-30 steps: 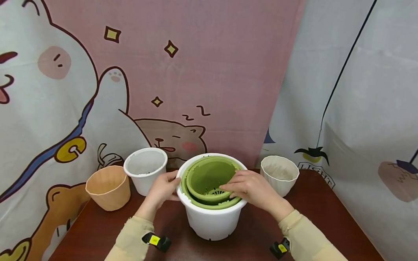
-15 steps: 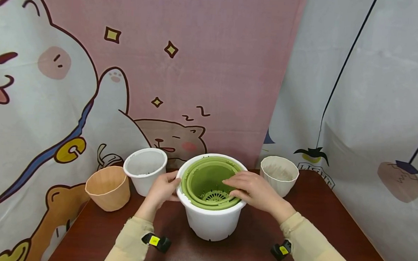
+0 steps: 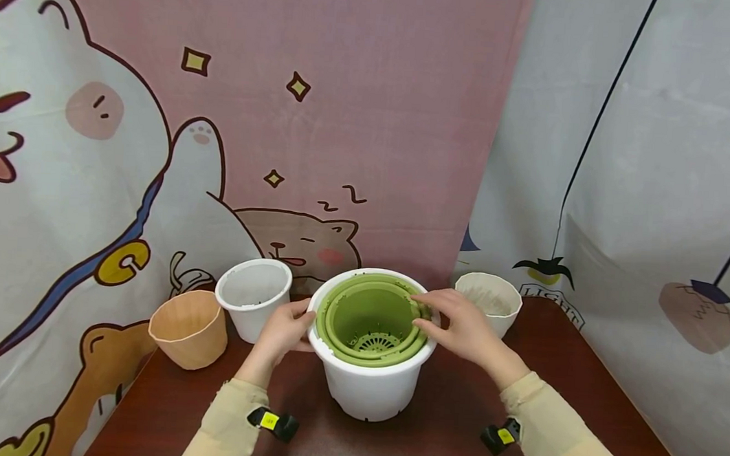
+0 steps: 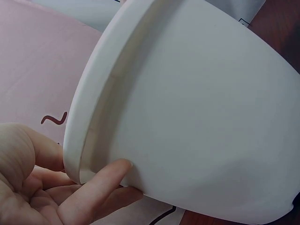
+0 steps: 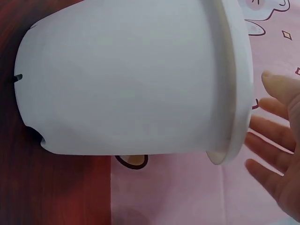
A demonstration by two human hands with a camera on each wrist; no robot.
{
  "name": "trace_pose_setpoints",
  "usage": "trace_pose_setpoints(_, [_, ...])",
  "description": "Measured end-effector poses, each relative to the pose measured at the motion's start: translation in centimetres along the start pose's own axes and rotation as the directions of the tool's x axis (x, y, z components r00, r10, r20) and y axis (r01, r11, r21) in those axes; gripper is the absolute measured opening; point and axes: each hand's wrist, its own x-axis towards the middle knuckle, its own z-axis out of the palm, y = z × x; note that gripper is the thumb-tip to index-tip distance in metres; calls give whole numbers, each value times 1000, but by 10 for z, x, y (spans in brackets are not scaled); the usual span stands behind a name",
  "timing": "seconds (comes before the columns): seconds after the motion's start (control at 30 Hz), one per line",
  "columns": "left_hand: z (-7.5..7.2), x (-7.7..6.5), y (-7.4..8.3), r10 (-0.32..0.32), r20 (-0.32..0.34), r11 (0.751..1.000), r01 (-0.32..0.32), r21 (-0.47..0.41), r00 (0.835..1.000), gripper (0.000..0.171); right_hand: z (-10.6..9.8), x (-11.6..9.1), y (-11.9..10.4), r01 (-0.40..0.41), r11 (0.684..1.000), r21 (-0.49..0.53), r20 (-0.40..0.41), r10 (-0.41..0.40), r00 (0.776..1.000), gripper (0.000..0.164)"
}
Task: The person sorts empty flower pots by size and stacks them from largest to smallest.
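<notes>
A large white flower pot stands upright on the table in front of me. Nested inside it are green flower pots, the inner one with a slotted bottom, their rims nearly level. My left hand grips the white pot's rim at its left side; in the left wrist view the thumb lies against the outer wall below the rim. My right hand is over the pot's right rim, fingers spread and loosely bent, holding nothing. In the right wrist view its fingers are beside the white rim.
An orange pot and a smaller white pot stand at the left. Behind my right hand is a cream faceted pot. The brown table meets cartoon-printed cloth at the back and sides.
The inner green pot, tilted and raised a second ago, has settled lower into the outer one. My right hand has let go of its rim and moved right. The left hand stays put.
</notes>
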Motion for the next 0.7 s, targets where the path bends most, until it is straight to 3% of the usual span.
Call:
trace_pose_setpoints(0.4, [0,0,-1,0,-3,1000,0,8,1000,39,-6,-1,4,-213,974,76,38,211,977,48])
trace_pose_setpoints(0.57, [0,2,-3,-2,-2,1000,2,-3,1000,39,-4,-3,8,-317,937,146,67,311,948,51])
trace_pose_setpoints(0.7, [0,2,-3,-5,-4,1000,4,-6,1000,39,-2,-5,13,-409,890,202,101,397,913,54])
